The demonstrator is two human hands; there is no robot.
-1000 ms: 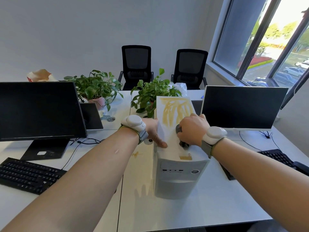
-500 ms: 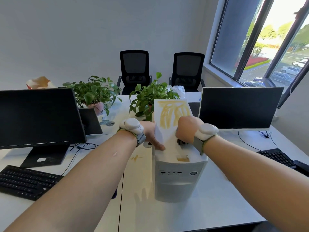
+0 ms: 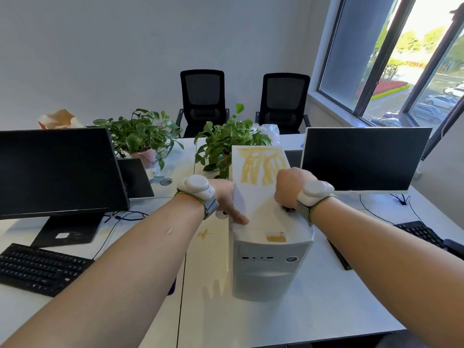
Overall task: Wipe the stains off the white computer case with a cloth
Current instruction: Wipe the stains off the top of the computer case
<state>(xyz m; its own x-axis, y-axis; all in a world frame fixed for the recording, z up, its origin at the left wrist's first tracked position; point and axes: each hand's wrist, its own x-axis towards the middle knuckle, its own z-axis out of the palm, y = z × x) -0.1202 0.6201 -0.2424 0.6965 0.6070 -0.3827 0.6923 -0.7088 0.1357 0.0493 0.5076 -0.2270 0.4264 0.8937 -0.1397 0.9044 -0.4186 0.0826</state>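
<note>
On the white desk (image 3: 251,322) right in front of you stands the white computer case (image 3: 263,270), upright, front panel facing you, between the two keyboards. A small yellow patch (image 3: 275,238) sits on the near edge of its top, and a little yellow mark (image 3: 205,233) lies on the desk just left of it. Your left hand (image 3: 226,197) braces the case's left top edge, thumb laid flat on the top and the other fingers hidden down the side, so it is steadying the case, not closed round anything. Your right hand (image 3: 292,188) is curled into a fist on the top, pressing down on something dark that shows only as a sliver under the knuckles; it is probably the cloth (image 3: 287,209), but so little of it shows that you should treat that as a guess.

To wipe well, hold the left hand firm so the case does not slide, spread the cloth flatter under your palm, and push away from you in overlapping strokes toward the big yellow smear (image 3: 261,167) on the far half of the top. Come back for the near patch afterwards.

Beyond the case stand potted plants (image 3: 226,144), dark monitors on each side, and two black chairs (image 3: 203,96) by the wall. The case's sides and back are out of sight, so any stains there cannot be judged.
</note>
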